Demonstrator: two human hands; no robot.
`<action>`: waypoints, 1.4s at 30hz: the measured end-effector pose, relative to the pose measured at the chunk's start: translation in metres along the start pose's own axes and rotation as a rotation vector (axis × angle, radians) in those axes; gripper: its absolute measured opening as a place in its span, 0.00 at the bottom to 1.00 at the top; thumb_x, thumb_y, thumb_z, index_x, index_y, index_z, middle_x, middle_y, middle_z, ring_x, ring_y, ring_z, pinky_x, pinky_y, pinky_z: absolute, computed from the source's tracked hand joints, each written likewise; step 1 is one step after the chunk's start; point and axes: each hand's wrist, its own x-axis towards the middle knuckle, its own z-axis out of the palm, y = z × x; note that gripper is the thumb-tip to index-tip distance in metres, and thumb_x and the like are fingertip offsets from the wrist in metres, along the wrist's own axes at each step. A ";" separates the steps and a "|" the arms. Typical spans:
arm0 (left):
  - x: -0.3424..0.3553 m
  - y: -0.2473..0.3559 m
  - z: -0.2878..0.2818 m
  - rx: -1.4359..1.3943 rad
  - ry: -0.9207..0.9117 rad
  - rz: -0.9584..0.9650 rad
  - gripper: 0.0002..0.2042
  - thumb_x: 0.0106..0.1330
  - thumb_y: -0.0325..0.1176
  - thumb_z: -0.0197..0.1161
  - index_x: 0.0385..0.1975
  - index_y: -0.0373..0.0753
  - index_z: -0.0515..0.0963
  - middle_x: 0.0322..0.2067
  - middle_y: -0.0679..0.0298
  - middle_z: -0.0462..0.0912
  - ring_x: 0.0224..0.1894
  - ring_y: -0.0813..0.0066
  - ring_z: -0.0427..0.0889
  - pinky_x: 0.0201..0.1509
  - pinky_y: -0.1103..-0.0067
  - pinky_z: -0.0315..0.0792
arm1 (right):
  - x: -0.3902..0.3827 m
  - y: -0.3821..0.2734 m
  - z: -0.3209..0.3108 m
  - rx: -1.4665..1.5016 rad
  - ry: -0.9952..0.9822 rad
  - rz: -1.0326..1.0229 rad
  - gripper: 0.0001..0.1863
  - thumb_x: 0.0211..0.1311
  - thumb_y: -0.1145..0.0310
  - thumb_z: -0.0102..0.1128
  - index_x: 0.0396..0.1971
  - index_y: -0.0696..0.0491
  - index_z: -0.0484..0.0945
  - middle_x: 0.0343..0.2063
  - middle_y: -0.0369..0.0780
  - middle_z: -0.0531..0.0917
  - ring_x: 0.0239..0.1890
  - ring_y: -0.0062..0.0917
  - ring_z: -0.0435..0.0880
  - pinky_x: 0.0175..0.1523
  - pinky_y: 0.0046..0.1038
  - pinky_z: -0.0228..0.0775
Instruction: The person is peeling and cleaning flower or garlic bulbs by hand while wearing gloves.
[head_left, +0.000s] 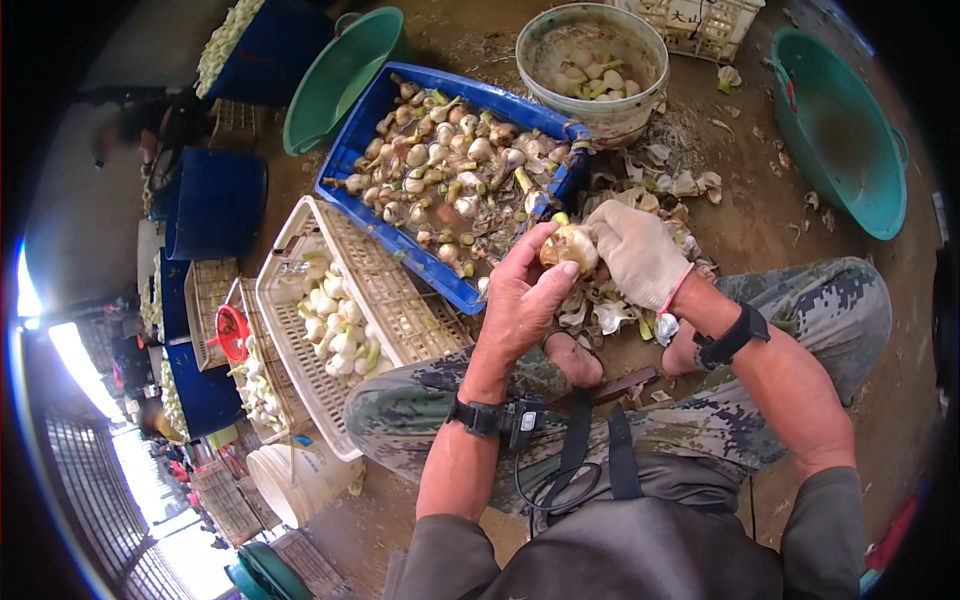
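A garlic bulb (569, 250) with brownish outer skin and a short green stem stub is between my hands, above a heap of peelings. My bare left hand (527, 290) grips it from the left, thumb in front. On my right hand (640, 258) is a whitish glove; its bent fingers close on the bulb's right side, their tips partly hidden. Just beyond, a blue crate (440, 262) holds many unpeeled garlic bulbs in murky water. Loose garlic skins (612, 316) lie under my hands, between my bare feet.
Left of me, a cream plastic basket (300, 395) holds peeled white bulbs. A white bucket (528, 72) with bulbs stands beyond the crate. Green basins (815, 190) sit far right and far left. Blue tubs (218, 205) and a tipped white bucket (283, 485) are further left.
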 end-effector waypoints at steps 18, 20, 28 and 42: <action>0.019 -0.010 -0.005 -0.612 0.271 -0.087 0.14 0.68 0.37 0.44 0.45 0.38 0.72 0.34 0.60 0.77 0.31 0.73 0.75 0.29 0.78 0.67 | 0.021 0.004 -0.052 0.461 0.429 0.183 0.09 0.67 0.69 0.48 0.36 0.59 0.75 0.26 0.39 0.80 0.23 0.18 0.76 0.29 0.22 0.71; 0.019 -0.012 -0.006 -0.588 0.284 -0.083 0.13 0.68 0.37 0.45 0.44 0.38 0.73 0.34 0.61 0.77 0.31 0.73 0.75 0.30 0.78 0.69 | 0.025 0.015 -0.063 0.368 0.468 0.271 0.11 0.66 0.67 0.51 0.36 0.60 0.75 0.28 0.41 0.81 0.25 0.22 0.79 0.32 0.25 0.74; 0.015 -0.015 -0.001 -0.251 0.114 -0.047 0.12 0.69 0.38 0.52 0.39 0.35 0.76 0.34 0.64 0.79 0.39 0.78 0.76 0.40 0.81 0.73 | -0.001 -0.006 -0.022 -0.205 -0.186 -0.278 0.19 0.61 0.57 0.61 0.45 0.56 0.78 0.39 0.49 0.82 0.45 0.42 0.81 0.50 0.36 0.71; 0.006 0.000 0.004 -0.028 -0.122 0.234 0.42 0.60 0.27 0.68 0.70 0.32 0.47 0.57 0.51 0.71 0.55 0.70 0.75 0.56 0.76 0.72 | 0.004 0.010 -0.014 0.491 -0.248 0.244 0.18 0.71 0.60 0.51 0.44 0.62 0.78 0.33 0.37 0.83 0.35 0.20 0.78 0.42 0.26 0.71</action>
